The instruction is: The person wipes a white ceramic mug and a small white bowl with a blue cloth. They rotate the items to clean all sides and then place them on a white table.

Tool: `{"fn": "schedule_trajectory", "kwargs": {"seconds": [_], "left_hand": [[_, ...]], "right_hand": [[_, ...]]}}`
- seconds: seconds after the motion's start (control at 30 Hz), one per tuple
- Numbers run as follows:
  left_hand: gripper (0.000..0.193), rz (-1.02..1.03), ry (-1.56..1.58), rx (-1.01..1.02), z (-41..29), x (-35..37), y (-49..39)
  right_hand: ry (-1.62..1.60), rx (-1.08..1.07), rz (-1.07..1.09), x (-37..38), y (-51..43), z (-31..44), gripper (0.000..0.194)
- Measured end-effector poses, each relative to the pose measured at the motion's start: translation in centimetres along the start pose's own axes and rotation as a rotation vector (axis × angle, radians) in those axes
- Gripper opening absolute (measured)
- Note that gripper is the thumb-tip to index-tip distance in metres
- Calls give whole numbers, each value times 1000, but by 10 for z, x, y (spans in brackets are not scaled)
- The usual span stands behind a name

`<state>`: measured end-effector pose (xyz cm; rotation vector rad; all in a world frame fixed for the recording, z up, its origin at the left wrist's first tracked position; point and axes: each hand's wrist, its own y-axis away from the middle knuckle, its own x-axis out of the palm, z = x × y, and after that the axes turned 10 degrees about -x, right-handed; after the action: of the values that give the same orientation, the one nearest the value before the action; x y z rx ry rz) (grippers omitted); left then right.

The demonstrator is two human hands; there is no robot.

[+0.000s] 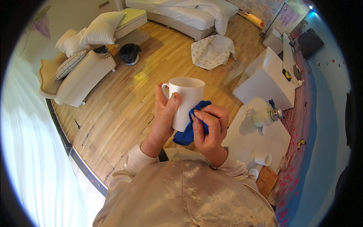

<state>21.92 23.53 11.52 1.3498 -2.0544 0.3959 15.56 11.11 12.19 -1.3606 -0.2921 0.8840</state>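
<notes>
Held upright in front of my body is a tall white mug (185,105), its handle towards the left. My left hand (166,113) grips it from the left side, thumb on the front of the wall and fingers behind, near the handle. My right hand (211,126) pinches a crumpled blue cloth (185,136), which lies against the mug's lower right side. Part of the cloth is hidden behind the right fingers.
To my right, a white table (244,142) bears a vacuum flask (262,117), a second white mug (262,159) and a wooden box (266,180). A white desk (269,76) stands beyond. Patterned fabric (212,52), a black-lined bin (129,54) and an armchair (85,76) are further off.
</notes>
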Motion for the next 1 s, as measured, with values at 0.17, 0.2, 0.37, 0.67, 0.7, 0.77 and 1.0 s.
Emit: {"fn": "schedule_trajectory", "kwargs": {"seconds": [0.17, 0.2, 0.37, 0.67, 0.7, 0.77, 1.0], "left_hand": [[62, 33, -157, 115, -1, 7, 9], [61, 17, -145, 116, -3, 11, 10], [51, -108, -157, 152, 2, -1, 2], [41, -52, -151, 111, -1, 9, 7], [41, -40, -117, 101, -1, 9, 7], [41, -48, -109, 142, -3, 7, 6], [39, -19, -53, 139, -5, -1, 3]], "right_hand": [[60, -8, -101, 2, -31, -10, 22], [22, 33, -111, 4, -36, -9, 22], [33, -27, 10, 9, -7, -1, 24], [33, -13, -62, 13, -26, -9, 26], [-3, 18, -95, 15, -29, -11, 27], [19, -10, -55, 13, -29, -8, 27], [0, -106, 86, 10, 4, -1, 25]]}}
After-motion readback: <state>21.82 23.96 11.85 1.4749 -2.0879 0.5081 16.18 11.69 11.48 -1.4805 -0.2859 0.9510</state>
